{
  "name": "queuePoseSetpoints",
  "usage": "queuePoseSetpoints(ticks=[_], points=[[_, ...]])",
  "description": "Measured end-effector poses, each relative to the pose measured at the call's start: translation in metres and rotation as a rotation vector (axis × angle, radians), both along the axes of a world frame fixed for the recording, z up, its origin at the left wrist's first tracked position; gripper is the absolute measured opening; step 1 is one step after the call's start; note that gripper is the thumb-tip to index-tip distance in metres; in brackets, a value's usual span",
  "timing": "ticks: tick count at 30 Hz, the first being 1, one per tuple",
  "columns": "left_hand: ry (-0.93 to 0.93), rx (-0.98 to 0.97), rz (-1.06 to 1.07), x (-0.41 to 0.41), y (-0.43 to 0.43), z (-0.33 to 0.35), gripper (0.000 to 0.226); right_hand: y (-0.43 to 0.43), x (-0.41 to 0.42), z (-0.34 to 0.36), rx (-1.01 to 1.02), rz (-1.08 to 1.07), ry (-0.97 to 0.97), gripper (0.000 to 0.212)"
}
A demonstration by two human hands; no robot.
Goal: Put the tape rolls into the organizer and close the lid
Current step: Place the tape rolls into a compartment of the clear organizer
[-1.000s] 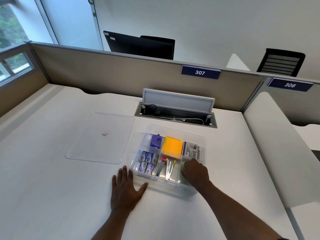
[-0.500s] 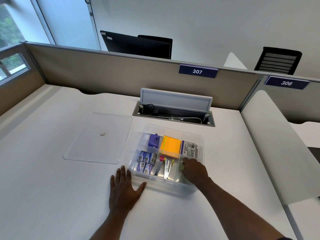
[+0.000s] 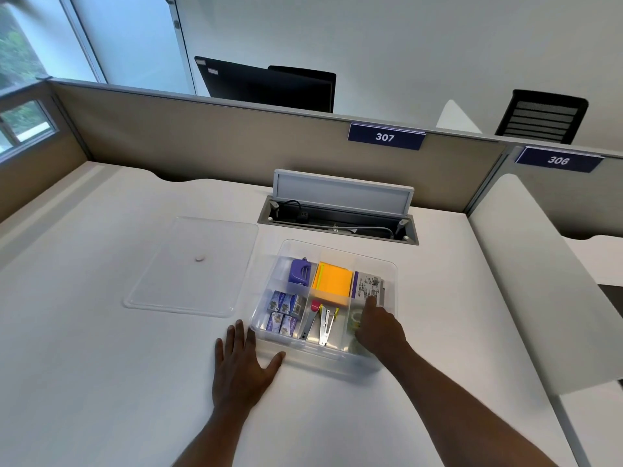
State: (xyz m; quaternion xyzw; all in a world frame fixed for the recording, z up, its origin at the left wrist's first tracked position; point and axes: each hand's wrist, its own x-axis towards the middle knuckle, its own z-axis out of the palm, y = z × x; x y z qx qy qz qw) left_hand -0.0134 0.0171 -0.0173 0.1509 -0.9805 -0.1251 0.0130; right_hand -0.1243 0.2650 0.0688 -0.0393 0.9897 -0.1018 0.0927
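Left hand [image 3: 243,367] lies flat and empty beside the organizer [image 3: 391,274]; my right hand [image 3: 379,326] covers a tape roll [image 3: 354,317], grip hidden. Withdrawing could snag it. Beyond my left hand, the lid [image 3: 192,264] may seat crooked.

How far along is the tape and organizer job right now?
Done: none visible loose on the white desk. In hand: right hand inside the clear plastic organizer, over a clear tape roll. Left: the clear flat lid lies beside it, not fitted.
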Motion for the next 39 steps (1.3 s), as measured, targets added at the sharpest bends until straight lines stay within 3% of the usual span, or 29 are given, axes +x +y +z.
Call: queuePoseSetpoints(ticks=[14,29,39], points=[[0.003,0.004,-0.007,0.0,0.0,0.0,0.095,0.001,-0.004,0.009,-0.024,-0.023,-0.076,0.045],[0.009,0.006,-0.006,0.001,0.001,0.004,0.095,-0.002,0.0,0.012,0.103,-0.004,-0.12,0.035],[0.008,0.01,-0.007,0.001,0.0,0.003,0.095,-0.011,-0.003,0.016,-0.051,-0.089,-0.229,0.032]])
